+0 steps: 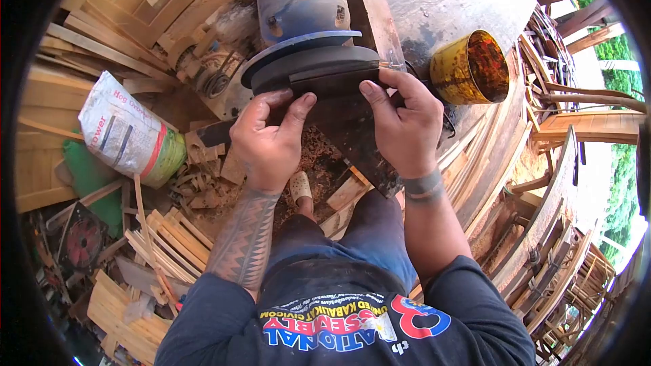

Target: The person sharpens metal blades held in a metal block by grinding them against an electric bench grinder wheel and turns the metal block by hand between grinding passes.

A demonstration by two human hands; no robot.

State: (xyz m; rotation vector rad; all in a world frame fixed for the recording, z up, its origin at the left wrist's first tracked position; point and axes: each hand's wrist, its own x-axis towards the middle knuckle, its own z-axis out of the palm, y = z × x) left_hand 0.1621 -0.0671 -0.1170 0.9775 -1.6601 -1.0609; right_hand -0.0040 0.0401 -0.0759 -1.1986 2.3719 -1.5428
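A dark flat metal piece (336, 80), like a blade, is held level between my two hands against the grey grinding wheel (312, 64) of a blue bench grinder (298, 7). My left hand (271, 132) grips its left end, with thumb and fingers closed round it. At the right end, my right hand (410, 115) pinches it between thumb and fingers. The fingertips behind the piece are partly hidden. To the right of the wheel stands a yellow, stained can (451, 71) with its open mouth turned right.
A white sack (125, 132) stands at the left, near stacked wood strips (173, 240). Wood shavings (319, 152) and a sandalled foot (300, 186) lie below the hands. Long boards (468, 156) run along the right. A worn metal sheet (461, 0) is at the upper right.
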